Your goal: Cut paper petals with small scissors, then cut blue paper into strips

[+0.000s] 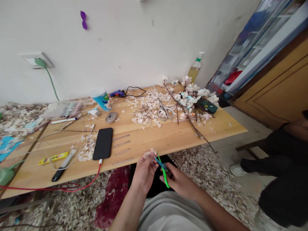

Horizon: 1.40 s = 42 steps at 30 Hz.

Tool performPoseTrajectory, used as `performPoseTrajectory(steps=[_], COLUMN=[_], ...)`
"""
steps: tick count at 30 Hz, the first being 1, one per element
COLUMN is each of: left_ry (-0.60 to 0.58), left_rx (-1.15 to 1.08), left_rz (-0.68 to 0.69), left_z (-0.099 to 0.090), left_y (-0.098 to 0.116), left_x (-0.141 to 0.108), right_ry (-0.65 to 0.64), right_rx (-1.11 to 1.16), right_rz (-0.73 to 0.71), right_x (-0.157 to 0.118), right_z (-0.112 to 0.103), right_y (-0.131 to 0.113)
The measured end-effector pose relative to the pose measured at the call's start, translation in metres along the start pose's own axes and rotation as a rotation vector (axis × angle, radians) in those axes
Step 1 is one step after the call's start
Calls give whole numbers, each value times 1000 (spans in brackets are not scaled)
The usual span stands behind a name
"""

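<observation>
Just past the front edge of the wooden table [141,138], my left hand [145,170] pinches a small pale petal-like piece [153,150]. My right hand [179,179] is wrapped round green and blue scissors [165,176], whose blades point up toward the fingers of my left hand. Whether the blades touch the pale piece is too small to tell. Farther back on the table lies a heap of pale shavings [146,112], with silver scissors [166,113] at its right side. Branches with white flowers [190,96] rest at the right end.
A black phone [103,143] with a red cable lies left of my hands. Beyond it are a blue cup [102,100] and a round metal lid [111,117]. A knife [64,165] and yellow cutter [53,158] lie farther left. A bottle [194,69] stands behind the flowers. Someone's dark-clothed legs [271,166] are at right.
</observation>
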<state>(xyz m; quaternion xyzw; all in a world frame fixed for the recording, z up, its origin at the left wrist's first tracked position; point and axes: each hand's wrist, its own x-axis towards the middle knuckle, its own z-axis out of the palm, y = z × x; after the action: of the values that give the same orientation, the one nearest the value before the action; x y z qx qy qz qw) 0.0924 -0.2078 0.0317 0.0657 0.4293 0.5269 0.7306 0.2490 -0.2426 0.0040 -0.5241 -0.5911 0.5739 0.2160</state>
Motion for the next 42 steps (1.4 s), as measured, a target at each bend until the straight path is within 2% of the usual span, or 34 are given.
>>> performPoseTrajectory(steps=[6, 11, 19, 27, 35, 42], left_ry=[-49, -19, 34, 33, -5, -34], left_rx=[88, 124, 120, 115, 302, 591], left_rz=[107, 97, 114, 161, 215, 294], left_z=[-2, -3, -4, -3, -8, -19], left_y=[-11, -19, -21, -20, -21, -10], left_x=[0, 2, 5, 6, 5, 9], right_ry=[32, 130, 239, 259, 298, 329], right_rx=[72, -10, -179, -234, -407, -545], right_rz=[-11, -17, 27, 30, 45, 4], right_x=[-3, 1, 6, 8, 7, 6], right_z=[5, 7, 15, 15, 11, 2], right_y=[-4, -6, 6, 11, 5, 0])
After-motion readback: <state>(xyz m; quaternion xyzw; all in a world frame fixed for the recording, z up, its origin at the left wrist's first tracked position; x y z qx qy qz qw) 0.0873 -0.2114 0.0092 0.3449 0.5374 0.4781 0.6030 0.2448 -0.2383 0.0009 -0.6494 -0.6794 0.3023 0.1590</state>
